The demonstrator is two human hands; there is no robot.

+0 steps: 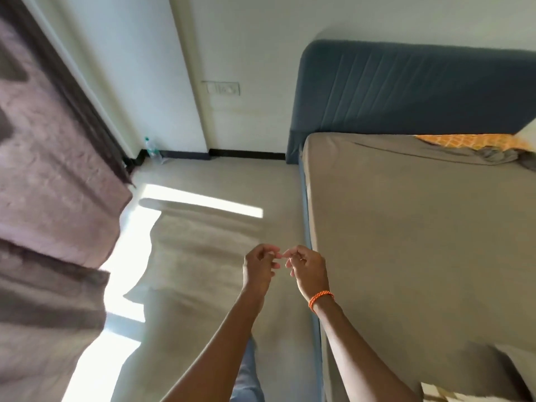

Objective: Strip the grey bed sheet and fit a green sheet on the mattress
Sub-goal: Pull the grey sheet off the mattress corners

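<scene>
The grey bed sheet [412, 227] covers the mattress on the right, stretched flat, with a bunched fold near the headboard end. My left hand [259, 268] and my right hand [307, 269] hover together over the floor just left of the bed's side edge. Their fingers are loosely curled, fingertips almost touching each other, and neither holds anything. An orange band circles my right wrist. No green sheet is in view.
A blue padded headboard [414, 88] stands against the far wall. An orange patterned pillow [470, 141] lies at the head of the bed. Brown curtains [49, 184] hang on the left, a plastic bottle [151, 150] stands in the corner, and sunlit floor [203, 227] lies between.
</scene>
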